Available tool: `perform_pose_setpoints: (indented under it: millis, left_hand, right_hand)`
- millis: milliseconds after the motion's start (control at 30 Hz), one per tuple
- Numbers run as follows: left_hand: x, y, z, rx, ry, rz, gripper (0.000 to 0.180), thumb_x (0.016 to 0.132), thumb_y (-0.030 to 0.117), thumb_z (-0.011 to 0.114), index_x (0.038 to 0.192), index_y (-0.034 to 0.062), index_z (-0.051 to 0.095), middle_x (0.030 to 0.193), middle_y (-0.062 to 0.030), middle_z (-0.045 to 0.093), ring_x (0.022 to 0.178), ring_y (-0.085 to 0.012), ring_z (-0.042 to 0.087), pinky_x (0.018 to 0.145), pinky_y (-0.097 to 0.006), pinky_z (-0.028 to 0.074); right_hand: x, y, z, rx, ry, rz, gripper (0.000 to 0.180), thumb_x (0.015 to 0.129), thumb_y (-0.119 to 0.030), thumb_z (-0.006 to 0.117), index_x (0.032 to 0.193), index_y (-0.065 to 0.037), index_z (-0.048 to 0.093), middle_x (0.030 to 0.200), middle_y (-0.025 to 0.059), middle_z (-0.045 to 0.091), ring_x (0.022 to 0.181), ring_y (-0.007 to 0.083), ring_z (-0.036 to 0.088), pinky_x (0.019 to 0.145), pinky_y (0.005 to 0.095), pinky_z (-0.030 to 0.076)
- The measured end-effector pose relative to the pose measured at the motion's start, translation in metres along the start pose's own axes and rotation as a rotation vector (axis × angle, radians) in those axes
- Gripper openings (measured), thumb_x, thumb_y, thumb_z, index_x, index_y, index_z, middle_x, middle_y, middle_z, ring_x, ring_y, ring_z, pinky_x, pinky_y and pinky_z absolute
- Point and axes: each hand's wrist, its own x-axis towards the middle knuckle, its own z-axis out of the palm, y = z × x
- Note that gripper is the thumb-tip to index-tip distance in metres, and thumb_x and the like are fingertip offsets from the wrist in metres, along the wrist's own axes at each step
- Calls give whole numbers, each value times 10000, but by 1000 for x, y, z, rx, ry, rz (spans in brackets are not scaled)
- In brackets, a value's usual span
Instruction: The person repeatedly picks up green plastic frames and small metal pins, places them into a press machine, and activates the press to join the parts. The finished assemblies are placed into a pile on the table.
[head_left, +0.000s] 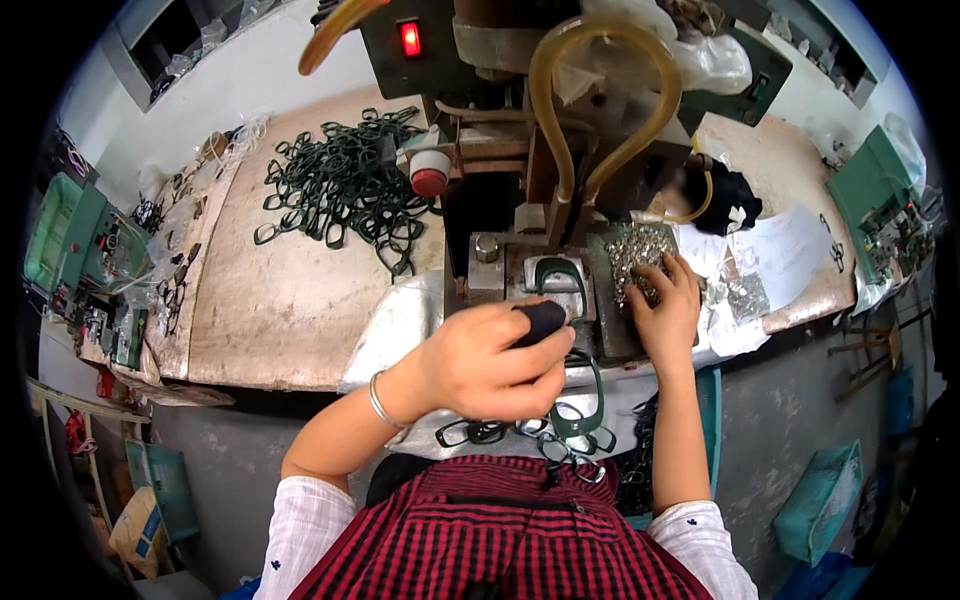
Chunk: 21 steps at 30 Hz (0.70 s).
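Observation:
A dark green eyeglass frame is at the machine's front, one rim hanging toward me. Another green rim lies on the metal fixture; whether both belong to one frame is hidden by my fingers. My left hand, with a black cover on one fingertip, is closed around the eyeglass frame near its middle. At the fixture's right, my right hand has its fingers apart, tips down among small shiny metal parts in a tray. Any part between those fingertips is too small to make out.
The press rises straight ahead, with a yellowish hose looped before it and a lit red switch. Many green frames are heaped on the bench at left. More frames lie near my lap. White paper is at right.

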Motion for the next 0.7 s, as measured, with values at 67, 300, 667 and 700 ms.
perform_pose_setpoints:
  millis: [67,300,667,700]
  left_hand:
    - [1,-2,1,19,-27,25,229,695,56,717,872,85,573,1018,-94,678,721,-225,636,628,-331,604]
    - [-5,-2,1,9,-10,4,191,727,72,722,854,93,581,1013,-86,690,721,-197,639,673,-333,613]
    - [-87,-68,-51,691,123,-757,169,761,2,682,919,59,667,1024,-95,668,933,-300,594,759,-382,440]
    - [-100,-85,-47,727,24,-844,118,767,61,694,882,63,669,1081,-109,647,1000,-325,576,877,-411,454]
  right_hand:
    - [-1,11,7,70,62,-29,120,753,-125,761,858,-66,763,1230,191,649,1262,376,516,1050,444,412]
    - [-2,10,11,167,172,-40,74,795,-58,691,860,-26,676,1138,142,674,1149,343,583,985,430,445]
    - [-3,-9,-3,629,90,283,133,902,-25,643,1019,24,682,911,67,706,835,122,632,780,258,495]
    - [3,-15,-2,626,85,251,135,895,-23,644,1015,24,684,902,78,711,823,132,640,772,262,498]
